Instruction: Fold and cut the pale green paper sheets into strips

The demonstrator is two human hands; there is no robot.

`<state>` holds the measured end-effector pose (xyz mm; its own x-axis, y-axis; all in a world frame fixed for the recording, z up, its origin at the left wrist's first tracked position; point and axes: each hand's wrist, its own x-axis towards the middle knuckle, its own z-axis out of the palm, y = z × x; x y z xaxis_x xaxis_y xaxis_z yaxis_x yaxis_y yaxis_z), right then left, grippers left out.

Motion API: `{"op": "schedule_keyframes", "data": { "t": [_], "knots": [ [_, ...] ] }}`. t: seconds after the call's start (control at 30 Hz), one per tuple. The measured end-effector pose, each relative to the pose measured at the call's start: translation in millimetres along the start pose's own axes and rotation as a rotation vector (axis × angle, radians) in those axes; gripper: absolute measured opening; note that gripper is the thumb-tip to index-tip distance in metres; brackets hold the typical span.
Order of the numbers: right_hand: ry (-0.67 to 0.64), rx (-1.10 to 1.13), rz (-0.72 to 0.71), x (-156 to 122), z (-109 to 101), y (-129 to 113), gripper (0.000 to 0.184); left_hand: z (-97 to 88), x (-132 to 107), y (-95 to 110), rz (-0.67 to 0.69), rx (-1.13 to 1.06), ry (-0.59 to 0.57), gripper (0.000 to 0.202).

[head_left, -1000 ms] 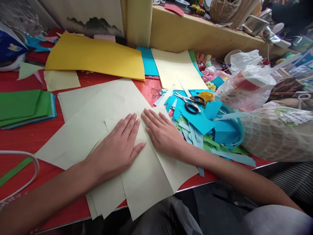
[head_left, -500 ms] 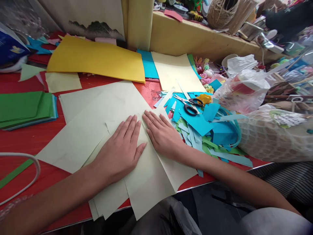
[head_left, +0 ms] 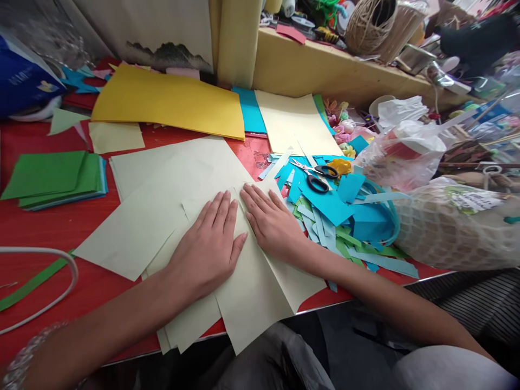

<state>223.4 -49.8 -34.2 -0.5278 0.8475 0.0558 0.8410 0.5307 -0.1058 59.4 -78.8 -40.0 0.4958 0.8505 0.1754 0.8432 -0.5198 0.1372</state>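
Both of my hands lie flat, fingers stretched out, on a pale cream sheet of paper [head_left: 252, 292] that hangs a little over the front edge of the red table [head_left: 52, 233]. My left hand [head_left: 209, 244] presses the left half. My right hand [head_left: 273, 223] presses the right half, its fingertips near the sheet's far corner. The two hands lie side by side, almost touching along a crease line. More cream sheets [head_left: 158, 206] lie fanned out beneath and to the left.
Black-handled scissors [head_left: 314, 174] rest on a heap of blue and green paper scraps [head_left: 345, 216] to the right. Plastic bags [head_left: 455, 222] crowd the right side. A yellow sheet [head_left: 170, 103], a green stack [head_left: 52, 176] and a white cable [head_left: 60, 265] lie around.
My hands have stayed flat on the cream paper and barely moved; the view has shifted slightly, so everything sits a little further right and down.
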Motion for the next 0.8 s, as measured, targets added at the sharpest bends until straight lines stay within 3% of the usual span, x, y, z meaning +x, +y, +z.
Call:
{"op": "schedule_keyframes", "data": {
  "t": [0.27,0.43,0.57,0.7,0.8],
  "knots": [
    [-0.039,0.078,-0.023,3,-3,8,0.052,0.3,0,6,-0.024,0.048,-0.003,0.063],
    [-0.086,0.291,0.027,6,-21,17,0.054,-3.4,19,-24,0.086,0.039,-0.127,0.064],
    [-0.020,0.239,-0.013,5,-20,15,0.059,-7.2,35,-48,0.139,0.040,-0.160,0.064],
    [-0.040,0.144,-0.080,6,-10,16,0.060,-6.6,30,-49,0.133,0.086,-0.081,0.062],
    [-0.064,0.158,-0.069,8,-12,20,0.055,-5.0,23,-46,0.167,0.094,-0.094,0.063]
  ]
}}
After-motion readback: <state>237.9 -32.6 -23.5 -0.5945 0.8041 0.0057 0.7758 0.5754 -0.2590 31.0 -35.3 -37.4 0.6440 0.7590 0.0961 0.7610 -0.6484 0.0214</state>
